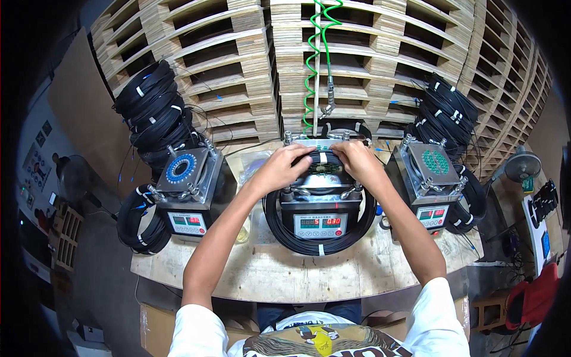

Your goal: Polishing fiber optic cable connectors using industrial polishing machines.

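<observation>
A large coil of black cable (322, 246) with white ties loops round the middle polishing machine (321, 226). Its upper part lies across the machine's metal top plate, where a few small green connectors (322, 147) show. My left hand (284, 168) reaches over the plate from the left, fingers curled and closed beside the upper coil. From the right, my right hand (355, 162) mirrors it, its fingertips bent down close to the green connectors. Both hands touch the cable area; what lies between the fingertips is hidden.
Similar machines stand left (184, 172), with blue connectors, and right (434, 166), with green ones. Stacks of black cable coils rise behind them (148, 113) (446, 113). A green spiral air hose (310, 59) hangs before wooden pallets (214, 53). A fan (522, 165) stands at the right.
</observation>
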### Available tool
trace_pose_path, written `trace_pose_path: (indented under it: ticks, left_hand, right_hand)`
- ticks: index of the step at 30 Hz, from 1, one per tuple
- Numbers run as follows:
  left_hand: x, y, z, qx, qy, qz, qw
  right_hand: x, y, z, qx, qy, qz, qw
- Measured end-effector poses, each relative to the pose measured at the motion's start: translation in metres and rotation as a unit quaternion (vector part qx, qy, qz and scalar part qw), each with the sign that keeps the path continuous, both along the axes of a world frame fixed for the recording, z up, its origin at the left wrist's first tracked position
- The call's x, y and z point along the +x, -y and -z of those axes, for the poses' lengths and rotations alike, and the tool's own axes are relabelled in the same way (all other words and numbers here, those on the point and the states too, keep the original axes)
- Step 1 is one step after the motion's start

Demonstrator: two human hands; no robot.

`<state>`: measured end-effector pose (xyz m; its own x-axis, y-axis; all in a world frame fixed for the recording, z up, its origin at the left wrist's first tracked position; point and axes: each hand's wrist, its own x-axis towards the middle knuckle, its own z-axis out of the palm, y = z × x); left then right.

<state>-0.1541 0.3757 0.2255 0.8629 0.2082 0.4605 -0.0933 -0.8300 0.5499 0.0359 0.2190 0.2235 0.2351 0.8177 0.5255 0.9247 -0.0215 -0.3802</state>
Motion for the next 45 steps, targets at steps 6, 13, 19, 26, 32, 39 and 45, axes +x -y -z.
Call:
trace_pose_path:
  ticks: [6,13,19,26,32,39,45]
  left_hand:
    - [-0.01,0.017,-0.006,0.164,-0.069,-0.05,0.983]
    - [-0.003,0.022,-0.012,0.16,-0.086,-0.09,0.979]
    - [-0.002,0.003,-0.059,0.206,0.027,-0.051,0.977]
    - [-0.045,0.048,-0.072,0.197,0.034,-0.068,0.977]
    - [-0.1,0.087,0.029,0.084,-0.035,-0.046,0.995]
    - [-0.132,0.116,0.157,-0.077,-0.138,-0.03,0.987]
    - [-0.151,0.137,0.208,-0.104,-0.165,-0.088,0.977]
  right_hand:
    - [-0.028,0.017,-0.026,-0.185,0.055,0.022,0.981]
    - [-0.015,0.019,-0.001,0.002,0.081,-0.017,0.997]
    - [-0.017,0.009,-0.061,0.003,0.067,-0.046,0.997]
    - [-0.039,0.047,-0.067,0.082,0.066,-0.087,0.991]
    - [-0.11,0.103,0.018,-0.057,-0.074,-0.046,0.995]
    - [-0.145,0.122,0.167,-0.124,-0.176,-0.025,0.976]
    - [-0.177,0.132,0.22,-0.175,-0.177,0.038,0.968]
